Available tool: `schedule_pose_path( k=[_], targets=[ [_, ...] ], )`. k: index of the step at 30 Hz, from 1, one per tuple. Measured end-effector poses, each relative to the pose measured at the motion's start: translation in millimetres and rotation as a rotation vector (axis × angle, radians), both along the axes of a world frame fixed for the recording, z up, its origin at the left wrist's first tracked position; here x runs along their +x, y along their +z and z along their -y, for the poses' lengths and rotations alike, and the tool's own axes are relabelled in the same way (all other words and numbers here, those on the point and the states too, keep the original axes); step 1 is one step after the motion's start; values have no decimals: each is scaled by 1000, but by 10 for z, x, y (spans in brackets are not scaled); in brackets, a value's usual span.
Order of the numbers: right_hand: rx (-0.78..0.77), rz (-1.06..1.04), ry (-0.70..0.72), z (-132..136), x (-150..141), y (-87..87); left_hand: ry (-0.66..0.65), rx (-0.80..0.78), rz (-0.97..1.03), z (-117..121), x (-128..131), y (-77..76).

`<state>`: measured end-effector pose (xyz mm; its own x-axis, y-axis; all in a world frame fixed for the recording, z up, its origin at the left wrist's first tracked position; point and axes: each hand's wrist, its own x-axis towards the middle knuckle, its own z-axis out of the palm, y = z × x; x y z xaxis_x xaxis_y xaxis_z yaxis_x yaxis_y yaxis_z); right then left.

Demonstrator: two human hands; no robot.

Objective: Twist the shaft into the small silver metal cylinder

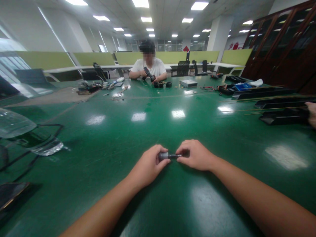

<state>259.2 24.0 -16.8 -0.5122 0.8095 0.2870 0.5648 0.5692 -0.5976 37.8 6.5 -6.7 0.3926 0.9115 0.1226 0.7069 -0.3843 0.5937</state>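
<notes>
Both my hands rest on a glossy green table (158,204), near its front middle. My left hand (148,166) is closed around a small dark grey cylinder (163,156). A thin dark shaft (175,155) sticks out of the cylinder to the right. My right hand (195,154) pinches the far end of that shaft. The two hands sit a few centimetres apart, joined by the part. What the shaft ends in is hidden by my right fingers.
A person in a white shirt (148,67) sits at the far side holding a dark tool, with small black parts (161,84) in front. Black trays and rods (283,105) lie at the right, clear plastic (46,148) and cables at the left.
</notes>
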Motion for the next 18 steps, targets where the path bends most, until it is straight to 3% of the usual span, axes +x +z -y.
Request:
schedule_pose_path(
  k=[18],
  targets=[
    [-94,29,-14,-38,127,67,-12,0,12,8,-4,13]
  ],
)
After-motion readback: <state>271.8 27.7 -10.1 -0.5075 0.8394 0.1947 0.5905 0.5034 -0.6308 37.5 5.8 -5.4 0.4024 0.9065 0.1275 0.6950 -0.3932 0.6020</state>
